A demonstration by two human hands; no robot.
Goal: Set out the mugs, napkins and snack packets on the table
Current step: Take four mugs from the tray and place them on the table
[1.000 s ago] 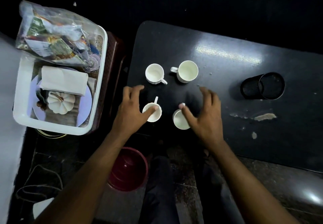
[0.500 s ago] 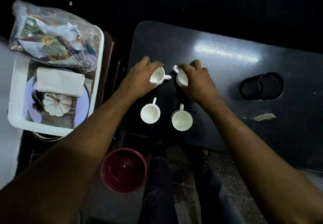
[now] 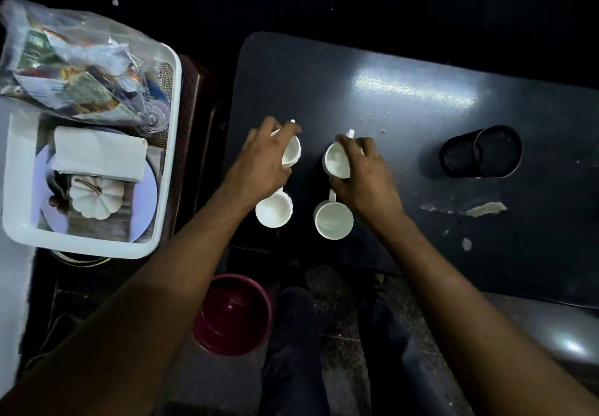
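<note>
Each hand's fingers grip an empty mug (image 3: 337, 161); napkins (image 3: 99, 153) fill the tray (image 3: 168, 162)

We see four white mugs (image 3: 334, 220) on a dark grey table (image 3: 405, 97), a white tray (image 3: 168, 143), a white napkin (image 3: 97, 153), a white pumpkin (image 3: 95, 198), a maroon bucket (image 3: 233, 315), a black cylinder (image 3: 483, 151).
</note>
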